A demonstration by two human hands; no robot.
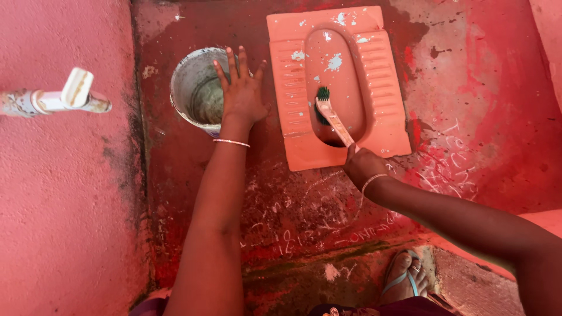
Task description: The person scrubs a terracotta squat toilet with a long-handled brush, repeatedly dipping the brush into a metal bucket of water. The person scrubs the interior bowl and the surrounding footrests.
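Observation:
A pink squat toilet pan [383, 76] is set in the red floor at the top middle. My right hand [363, 165] grips the pale handle of a brush [332, 116], whose dark green bristles rest inside the pan's bowl. My left hand [241, 90] reaches out with fingers spread over the right rim of a round whitish bucket [186, 82] that stands left of the pan; whether it touches the rim is unclear. Both wrists wear thin bangles.
A pink wall fills the left side, with a white tap [55, 99] sticking out of it. The red floor [468, 117] is stained and scratched. My foot in a light blue sandal [404, 275] stands at the bottom right.

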